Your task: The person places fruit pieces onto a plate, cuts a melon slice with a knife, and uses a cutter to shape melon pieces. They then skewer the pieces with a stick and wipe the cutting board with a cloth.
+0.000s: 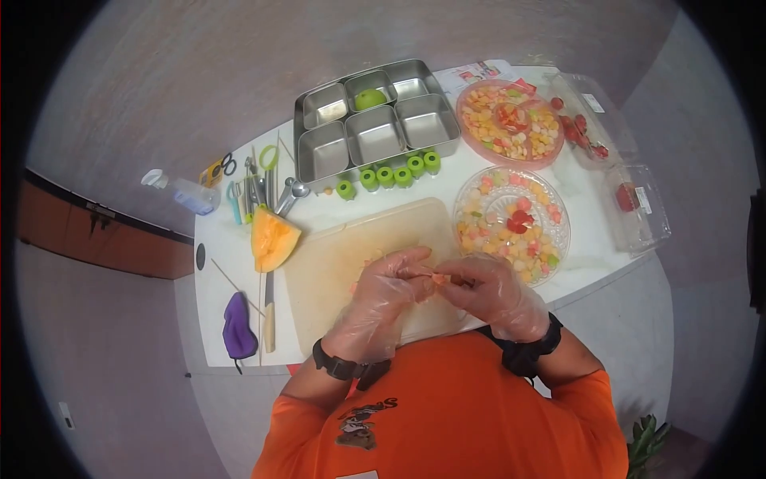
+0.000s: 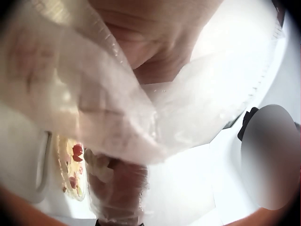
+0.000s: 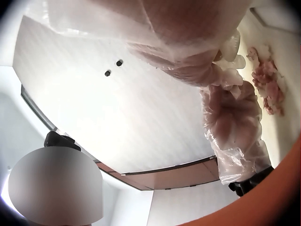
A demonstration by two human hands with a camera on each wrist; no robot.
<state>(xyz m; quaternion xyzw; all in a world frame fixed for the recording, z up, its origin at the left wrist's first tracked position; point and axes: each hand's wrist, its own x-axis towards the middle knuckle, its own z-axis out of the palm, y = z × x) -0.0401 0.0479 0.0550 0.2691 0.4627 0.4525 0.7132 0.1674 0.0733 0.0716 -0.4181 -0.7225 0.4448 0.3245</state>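
Both hands wear clear plastic gloves and meet above the cream cutting board (image 1: 327, 251). In the head view the left hand (image 1: 389, 289) and the right hand (image 1: 493, 294) pinch a small pinkish fruit piece (image 1: 440, 279) between their fingertips; what fruit it is, I cannot tell. Curled fingers hide most of it. Pinkish scraps (image 3: 268, 84) lie in a pile on the board in the right wrist view, beside the hands. Close to the right hand stands a clear glass plate (image 1: 567, 231) with a ring of diced fruit and red pieces at its centre.
Behind are a steel tray (image 1: 298, 156) with a green fruit (image 1: 369, 99), green-topped cutters (image 1: 385, 176) and a pink divided platter (image 1: 472, 152) of diced fruit. Strawberry boxes (image 1: 648, 219) stand right. An orange melon wedge (image 1: 274, 239), knife (image 1: 269, 327) and purple pouch (image 1: 238, 329) lie left.
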